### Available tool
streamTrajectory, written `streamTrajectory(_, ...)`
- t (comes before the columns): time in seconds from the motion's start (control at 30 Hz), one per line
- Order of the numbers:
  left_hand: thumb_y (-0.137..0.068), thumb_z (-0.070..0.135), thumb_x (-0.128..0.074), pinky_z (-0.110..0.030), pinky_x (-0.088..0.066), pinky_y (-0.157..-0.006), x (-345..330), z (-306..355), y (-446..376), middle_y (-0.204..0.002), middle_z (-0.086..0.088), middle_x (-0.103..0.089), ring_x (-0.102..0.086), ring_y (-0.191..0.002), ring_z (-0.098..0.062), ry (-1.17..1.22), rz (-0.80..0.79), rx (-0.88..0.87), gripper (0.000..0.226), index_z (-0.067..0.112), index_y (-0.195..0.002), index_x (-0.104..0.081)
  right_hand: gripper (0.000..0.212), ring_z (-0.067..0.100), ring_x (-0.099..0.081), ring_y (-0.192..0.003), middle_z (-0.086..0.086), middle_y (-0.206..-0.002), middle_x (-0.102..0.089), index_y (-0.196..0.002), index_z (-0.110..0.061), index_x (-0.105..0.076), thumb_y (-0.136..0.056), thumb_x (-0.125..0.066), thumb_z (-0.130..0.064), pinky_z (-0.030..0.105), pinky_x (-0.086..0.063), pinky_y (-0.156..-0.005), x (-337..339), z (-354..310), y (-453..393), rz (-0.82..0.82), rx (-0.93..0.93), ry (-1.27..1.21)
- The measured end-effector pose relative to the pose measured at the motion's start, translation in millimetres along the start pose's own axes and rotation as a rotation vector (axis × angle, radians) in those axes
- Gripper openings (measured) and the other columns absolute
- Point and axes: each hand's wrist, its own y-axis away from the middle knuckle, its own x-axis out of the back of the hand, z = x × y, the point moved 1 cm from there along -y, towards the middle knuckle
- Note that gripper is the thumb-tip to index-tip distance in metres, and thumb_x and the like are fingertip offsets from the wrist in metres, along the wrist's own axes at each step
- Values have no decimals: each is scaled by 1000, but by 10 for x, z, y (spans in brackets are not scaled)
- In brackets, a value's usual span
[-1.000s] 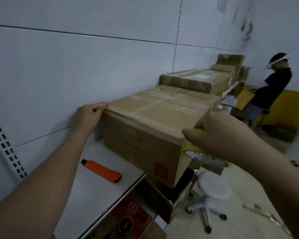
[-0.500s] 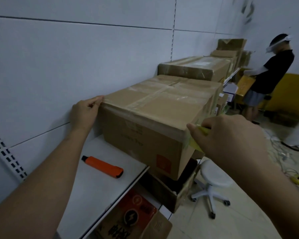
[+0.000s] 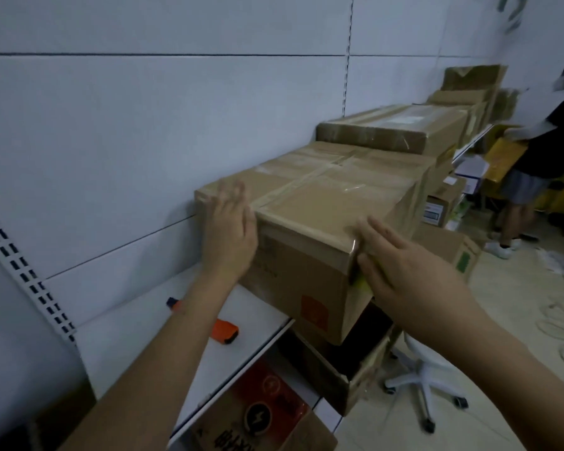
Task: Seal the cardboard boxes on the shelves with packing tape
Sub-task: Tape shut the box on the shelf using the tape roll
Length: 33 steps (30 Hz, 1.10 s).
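A brown cardboard box sits on the white shelf, with clear tape over its top seams and along its near top edge. My left hand lies flat with straight fingers on the box's near left corner, pressing the tape down. At the near right corner my right hand lays straight fingers over the taped edge. A yellow tape roll is tucked under that hand against the box's side, mostly hidden.
An orange utility knife lies on the shelf under my left forearm. More taped boxes stand farther along. Below are an open box and a printed carton. A white stool and another person are at right.
My left hand slid from the box's far left corner onto its near top edge and flattened. My right hand came in from the pulled-out tape to the right corner, fingers now spread.
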Motion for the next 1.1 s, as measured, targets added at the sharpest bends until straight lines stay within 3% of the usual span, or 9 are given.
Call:
streamTrajectory(0.1,-107,25,-21,-38,-7,-126,-145,625,372,-158,1,-38,-21,-152,-18,127,17,-228,50,10,-151,-41,55,4,-44,-133,-23,-161,-11,-154,-41,-21,-101,-31,-51,20,-37,-100,114,112,-87,-153,110,-133)
streamTrajectory(0.23,-108,31,-18,-45,-18,-122,-286,628,425,-120,-5,-66,-56,-119,-26,170,180,-226,55,7,-118,-67,59,-1,-57,-108,-16,-130,-63,-129,-32,-63,-92,-28,-62,16,-44,-93,388,490,-569,-99,277,-270)
streamTrajectory(0.37,-107,30,-20,-57,-24,-115,-385,660,326,-113,-6,-65,-57,-115,-23,185,241,-145,53,6,-105,-67,56,13,-34,-142,-13,-149,-46,-141,-34,-51,-101,-19,-56,42,-25,-119,-53,703,-1164,-71,411,-227)
streamTrajectory(0.5,-104,34,-21,-34,-10,-123,-257,1130,458,-138,4,-57,-33,-142,-10,253,109,-19,52,21,-124,-67,55,15,-51,-130,-8,-136,-61,-132,-28,-62,-102,-17,-41,34,-33,-108,-417,655,-1189,189,415,-302)
streamTrajectory(0.6,-106,43,-20,-40,0,-124,-200,1396,544,-150,7,-49,-26,-149,-10,8,-5,-128,53,25,-137,-59,54,17,-55,-126,-5,-130,-65,-126,-23,-67,-104,-20,-37,32,-36,-102,-439,585,-1243,271,463,-298)
streamTrajectory(0.73,-106,35,-35,-29,-32,-115,75,1095,477,-140,3,-60,-50,-133,-8,-31,-56,-243,44,15,-133,-64,52,15,-61,-117,-2,-120,-70,-119,-20,-72,-107,-24,-32,32,-43,-98,-535,398,-1240,365,542,-362)
streamTrajectory(0.87,-105,23,-45,-37,-48,-98,37,897,553,-117,1,-73,-66,-112,-11,42,194,-272,34,10,-113,-75,50,17,-67,-105,0,-110,-74,-112,-18,-75,-106,-27,-28,33,-45,-92,-608,241,-1261,463,573,-372)
streamTrajectory(1.0,-107,27,-39,-41,-44,-98,-123,885,608,-106,-2,-74,-64,-105,-17,160,279,-107,42,8,-105,-76,53,20,-66,-107,-1,-115,-73,-116,-20,-74,-106,-24,-34,34,-42,-92,-653,266,-1252,416,586,-310)
streamTrajectory(1.1,-108,33,-33,-43,-41,-100,-13,927,571,-112,-2,-71,-61,-110,-19,107,140,-70,46,11,-110,-73,42,17,-59,-121,-5,-128,-66,-126,-23,-67,-105,-34,-37,31,-43,-98,-381,321,-1256,144,613,-379)
